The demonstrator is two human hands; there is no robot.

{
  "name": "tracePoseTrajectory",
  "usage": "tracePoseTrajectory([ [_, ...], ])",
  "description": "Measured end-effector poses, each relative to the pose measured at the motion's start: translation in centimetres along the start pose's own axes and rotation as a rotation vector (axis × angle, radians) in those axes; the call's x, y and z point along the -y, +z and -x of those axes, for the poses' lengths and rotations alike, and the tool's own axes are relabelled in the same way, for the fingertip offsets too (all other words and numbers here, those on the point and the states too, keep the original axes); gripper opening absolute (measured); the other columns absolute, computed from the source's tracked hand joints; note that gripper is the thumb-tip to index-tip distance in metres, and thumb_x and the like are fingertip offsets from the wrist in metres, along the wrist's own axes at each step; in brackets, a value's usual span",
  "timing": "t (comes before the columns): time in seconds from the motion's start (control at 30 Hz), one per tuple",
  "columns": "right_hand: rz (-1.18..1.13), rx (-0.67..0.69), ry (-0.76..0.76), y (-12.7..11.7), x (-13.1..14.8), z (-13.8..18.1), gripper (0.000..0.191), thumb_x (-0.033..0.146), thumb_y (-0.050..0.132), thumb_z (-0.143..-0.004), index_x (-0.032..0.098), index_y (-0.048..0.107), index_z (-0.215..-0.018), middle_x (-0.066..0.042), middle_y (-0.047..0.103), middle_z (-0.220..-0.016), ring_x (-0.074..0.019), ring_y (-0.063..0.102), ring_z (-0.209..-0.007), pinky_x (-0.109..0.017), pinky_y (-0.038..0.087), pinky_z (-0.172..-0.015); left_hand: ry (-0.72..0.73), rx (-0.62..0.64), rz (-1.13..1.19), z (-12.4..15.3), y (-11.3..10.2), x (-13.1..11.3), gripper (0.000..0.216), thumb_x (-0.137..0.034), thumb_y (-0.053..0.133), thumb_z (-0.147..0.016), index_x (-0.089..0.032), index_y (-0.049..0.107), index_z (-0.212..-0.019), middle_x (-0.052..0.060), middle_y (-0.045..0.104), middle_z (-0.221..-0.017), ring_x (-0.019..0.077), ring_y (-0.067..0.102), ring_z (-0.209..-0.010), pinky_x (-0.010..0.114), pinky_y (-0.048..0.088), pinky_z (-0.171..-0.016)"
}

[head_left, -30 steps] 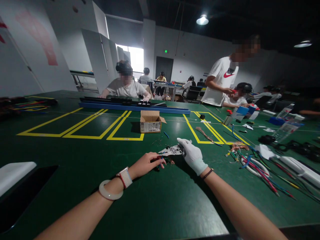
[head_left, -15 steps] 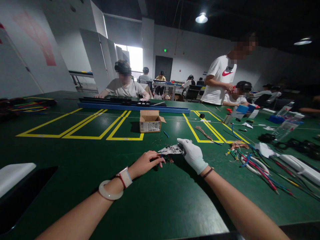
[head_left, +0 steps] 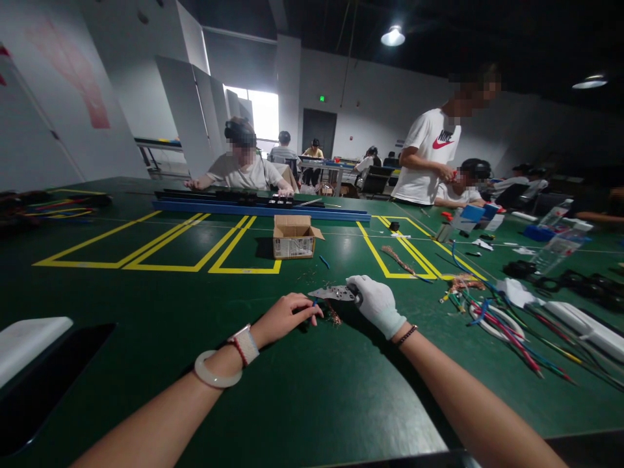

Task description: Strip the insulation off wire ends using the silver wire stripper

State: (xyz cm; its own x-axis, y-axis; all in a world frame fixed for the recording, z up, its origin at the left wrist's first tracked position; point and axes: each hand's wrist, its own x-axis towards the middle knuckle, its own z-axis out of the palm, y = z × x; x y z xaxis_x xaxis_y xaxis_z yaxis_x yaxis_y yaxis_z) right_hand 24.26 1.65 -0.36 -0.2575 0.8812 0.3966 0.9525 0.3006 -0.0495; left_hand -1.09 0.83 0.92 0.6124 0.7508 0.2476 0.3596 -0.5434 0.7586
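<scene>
My left hand (head_left: 288, 316), bare, rests low over the green table (head_left: 209, 416) with its fingers pinched on a thin blue wire (head_left: 315, 301). My right hand (head_left: 375, 305) wears a white glove and is wrapped around the handles of a silver wire stripper (head_left: 334, 294). The tool's pointed jaws face left, just above my left fingertips, and look pressed together. Loose copper strands (head_left: 335, 316) show under the jaws, though I cannot tell whether they belong to the held wire.
Beyond my hands stands an open cardboard box (head_left: 294, 238), with a short blue wire piece (head_left: 324, 262) near it. Coloured wires (head_left: 517, 344) and a bundle of copper strands (head_left: 465, 283) lie at right. A black panel (head_left: 53, 383) is at near left. Co-workers sit and stand across the table.
My gloved fingers have curled in and the wire stripper looks narrower, its halves squeezed together. More copper strands show beneath it. My left hand has hardly moved.
</scene>
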Motion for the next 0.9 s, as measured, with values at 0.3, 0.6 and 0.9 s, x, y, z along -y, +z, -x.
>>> tracePoseTrajectory([
  [0.3, -0.044, -0.104, -0.058, 1.2, -0.6, -0.1, 0.059, 0.006, 0.044, -0.08, 0.023, 0.044, -0.137, -0.006, 0.058, -0.128, -0.0165, 0.059, -0.103, -0.026, 0.048, -0.082, 0.022, -0.028, -0.061, 0.0, 0.1, 0.0, 0.033, -0.038, 0.051, -0.092, -0.019, 0.074, -0.078, 0.005, 0.073, -0.088, 0.0202, 0.061, -0.092, 0.03, 0.043, -0.088],
  [0.6, 0.026, -0.033, -0.025, 0.7, -0.2, -0.2, 0.047, 0.012, 0.048, -0.082, 0.023, 0.053, -0.128, -0.006, 0.064, -0.113, -0.0177, 0.061, -0.092, -0.026, 0.046, -0.076, 0.022, -0.056, -0.041, -0.1, 0.0, 0.0, 0.032, -0.037, 0.056, -0.089, -0.02, 0.073, -0.069, 0.004, 0.073, -0.086, 0.0212, 0.062, -0.094, 0.03, 0.042, -0.09],
  [0.9, 0.01, -0.012, -0.029, 0.0, 0.1, 0.0, 0.025, 0.016, 0.049, -0.083, 0.022, 0.062, -0.103, -0.003, 0.067, -0.092, -0.0165, 0.062, -0.082, -0.024, 0.04, -0.068, 0.016, -0.047, -0.05, -0.1, -0.2, -0.1, 0.03, -0.034, 0.057, -0.089, -0.019, 0.073, -0.068, 0.003, 0.073, -0.084, 0.0205, 0.062, -0.092, 0.029, 0.043, -0.087],
])
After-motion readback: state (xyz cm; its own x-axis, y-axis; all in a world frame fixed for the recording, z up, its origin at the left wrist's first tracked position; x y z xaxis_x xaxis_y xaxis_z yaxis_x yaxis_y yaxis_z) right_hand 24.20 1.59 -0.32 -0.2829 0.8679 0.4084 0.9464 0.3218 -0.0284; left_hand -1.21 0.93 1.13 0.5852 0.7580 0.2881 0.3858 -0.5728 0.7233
